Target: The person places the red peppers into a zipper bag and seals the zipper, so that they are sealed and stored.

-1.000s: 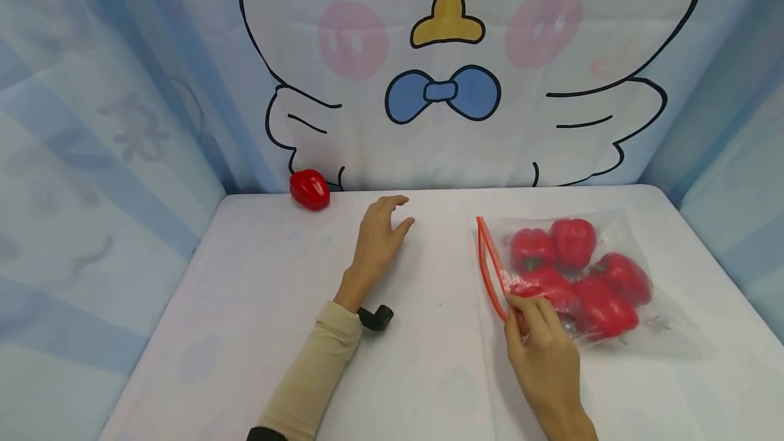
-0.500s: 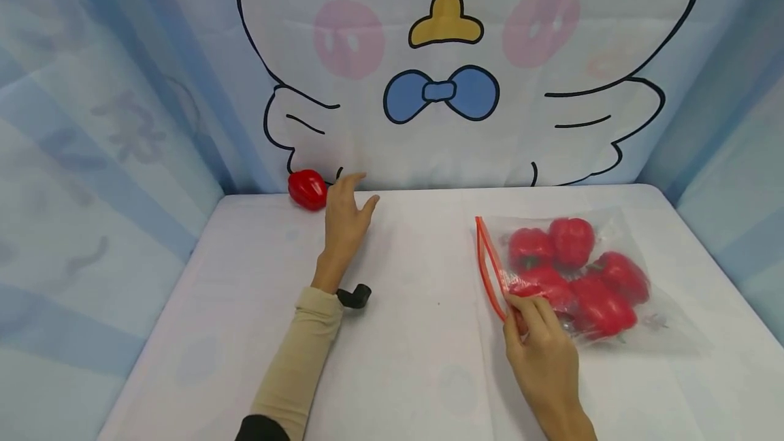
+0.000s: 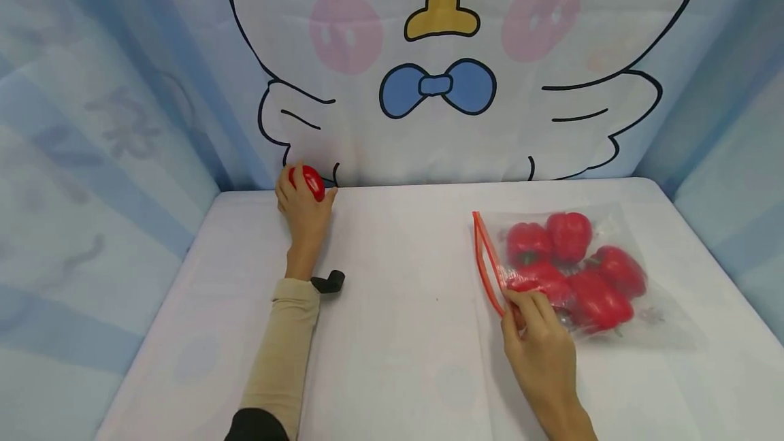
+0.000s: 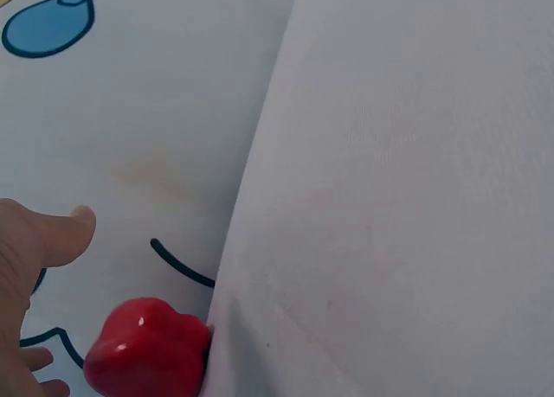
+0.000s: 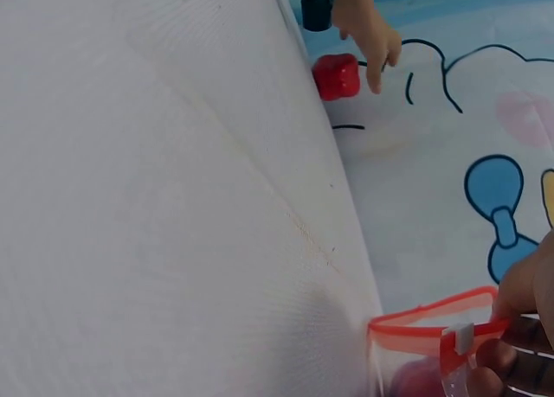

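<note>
Loose pepper: at the far edge of the counter, toward the far left corner, partly hidden by the left hand.
Left-hand fingers: spread wide about the pepper; the left wrist view shows the thumb clear of it; finger contact cannot be told.
Grasp: best closed evenly across the body, thumb opposing, without nudging it past the edge.
Plastic bag: toward the right edge, mouth facing the left edge; the right hand pinches its red rim, best held steady.
Pepper's long axis: appears slanted, far left to near right; stem hidden, pointing direction uncertain.
</note>
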Available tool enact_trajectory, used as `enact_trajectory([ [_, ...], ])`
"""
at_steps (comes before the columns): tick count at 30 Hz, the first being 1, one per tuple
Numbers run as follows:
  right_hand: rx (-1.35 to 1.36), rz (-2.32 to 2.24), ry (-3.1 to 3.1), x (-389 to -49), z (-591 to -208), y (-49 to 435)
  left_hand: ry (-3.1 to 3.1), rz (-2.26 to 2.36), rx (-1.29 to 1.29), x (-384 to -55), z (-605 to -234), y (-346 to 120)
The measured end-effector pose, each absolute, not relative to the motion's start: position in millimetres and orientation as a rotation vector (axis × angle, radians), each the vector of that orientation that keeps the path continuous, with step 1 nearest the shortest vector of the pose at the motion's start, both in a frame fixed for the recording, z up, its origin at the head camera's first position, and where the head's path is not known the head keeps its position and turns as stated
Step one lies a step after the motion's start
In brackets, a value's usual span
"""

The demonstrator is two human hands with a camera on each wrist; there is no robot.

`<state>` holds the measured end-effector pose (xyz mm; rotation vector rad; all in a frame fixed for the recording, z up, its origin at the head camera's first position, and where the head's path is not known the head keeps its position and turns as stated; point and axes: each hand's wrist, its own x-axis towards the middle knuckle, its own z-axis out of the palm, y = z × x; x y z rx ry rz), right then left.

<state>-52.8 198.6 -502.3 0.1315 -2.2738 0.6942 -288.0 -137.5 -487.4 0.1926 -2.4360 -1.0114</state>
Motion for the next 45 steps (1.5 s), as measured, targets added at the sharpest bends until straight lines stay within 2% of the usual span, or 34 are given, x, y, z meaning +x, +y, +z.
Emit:
enact_trajectory([
  [4, 0.126, 0.729, -2.296, -54, -501, 199, -2.447, -1.101, 0.273, -291, -491, -147],
  [14, 0.121, 0.715, -2.291, -54, -501, 199, -2.393, -1.413, 0.263, -299, -513, -162],
  [20, 0.129, 0.692, -2.283, -53, -504, 198, -2.355, -1.417, 0.266, -302, -525, -168],
  [45, 0.115, 0.665, -2.310, -53, -500, 200, -2.220, -1.516, 0.261, -299, -525, -170],
])
